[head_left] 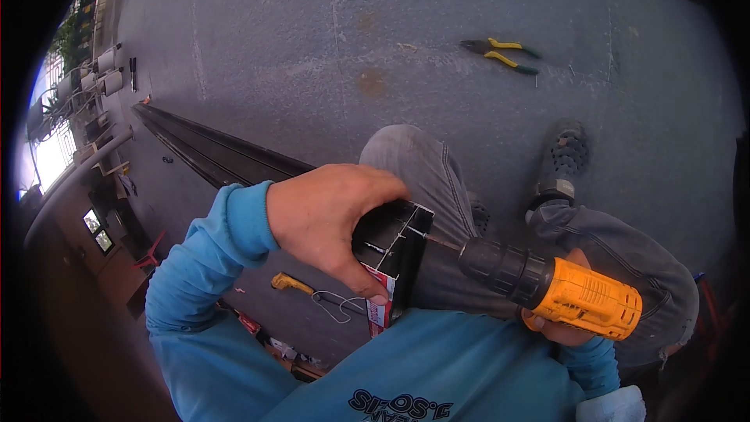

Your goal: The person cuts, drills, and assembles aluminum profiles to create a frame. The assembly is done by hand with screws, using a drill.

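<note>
Left hand: clamped on black profile end, mid-frame; profile under palm
Right hand: wrapped round orange drill, lower right

A workshop-type area is indicated. On the scuffed, stained grey floor, 1 pair of pliers is found; 1 orange drill and 1 long black profile are also observed.
</note>
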Tool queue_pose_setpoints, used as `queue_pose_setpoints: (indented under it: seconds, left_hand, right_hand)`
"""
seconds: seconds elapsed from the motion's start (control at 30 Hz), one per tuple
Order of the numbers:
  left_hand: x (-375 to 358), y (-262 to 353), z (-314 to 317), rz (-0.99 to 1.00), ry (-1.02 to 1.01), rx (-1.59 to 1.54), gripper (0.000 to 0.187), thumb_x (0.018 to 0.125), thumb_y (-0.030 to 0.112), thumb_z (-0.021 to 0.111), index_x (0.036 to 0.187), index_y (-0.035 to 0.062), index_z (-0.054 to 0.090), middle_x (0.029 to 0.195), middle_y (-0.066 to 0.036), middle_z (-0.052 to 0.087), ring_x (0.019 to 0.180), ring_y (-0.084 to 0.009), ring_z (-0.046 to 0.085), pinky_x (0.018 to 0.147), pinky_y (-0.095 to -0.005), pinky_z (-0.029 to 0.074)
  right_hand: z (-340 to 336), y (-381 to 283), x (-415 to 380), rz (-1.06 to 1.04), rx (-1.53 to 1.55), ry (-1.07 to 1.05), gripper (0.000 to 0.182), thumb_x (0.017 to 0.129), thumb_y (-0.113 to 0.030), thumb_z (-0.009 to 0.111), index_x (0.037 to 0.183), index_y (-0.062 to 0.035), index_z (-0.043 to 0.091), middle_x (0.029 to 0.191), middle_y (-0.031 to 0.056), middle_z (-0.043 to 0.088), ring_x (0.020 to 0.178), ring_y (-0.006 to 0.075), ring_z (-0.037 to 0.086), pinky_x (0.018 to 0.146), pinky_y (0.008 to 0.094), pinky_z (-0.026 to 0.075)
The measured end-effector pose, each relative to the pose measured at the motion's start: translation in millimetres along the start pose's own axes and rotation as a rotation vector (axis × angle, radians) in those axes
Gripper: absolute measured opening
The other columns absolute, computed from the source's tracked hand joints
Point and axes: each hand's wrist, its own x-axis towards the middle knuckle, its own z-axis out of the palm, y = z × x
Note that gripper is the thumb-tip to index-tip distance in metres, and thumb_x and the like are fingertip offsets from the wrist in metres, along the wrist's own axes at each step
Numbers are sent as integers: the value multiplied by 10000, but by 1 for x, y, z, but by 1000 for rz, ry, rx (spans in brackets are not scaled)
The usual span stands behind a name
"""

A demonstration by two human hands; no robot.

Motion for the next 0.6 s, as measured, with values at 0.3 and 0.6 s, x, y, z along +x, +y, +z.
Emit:
queue_pose_setpoints:
  seconds: [0.3,0.6]
  left_hand:
    - [3,-2,0,24,-6,0,777,526,407,885,1087,-18,553,957,-151,613,881,-289,614,782,-371,498]
    - [6,-6,-1,16,-83,-82,782,534,410,889,1091,-31,564,951,-158,639,876,-280,633,775,-362,518]
  right_hand:
    - [-27,11,-9,134,-127,-9,323,831,-81,664,1050,-45,430,1028,116,615,880,147,641,702,239,535]
    - [-25,17,-1,-170,-399,-126,469,729,45,716,1070,-48,408,996,99,611,779,126,630,615,239,516]
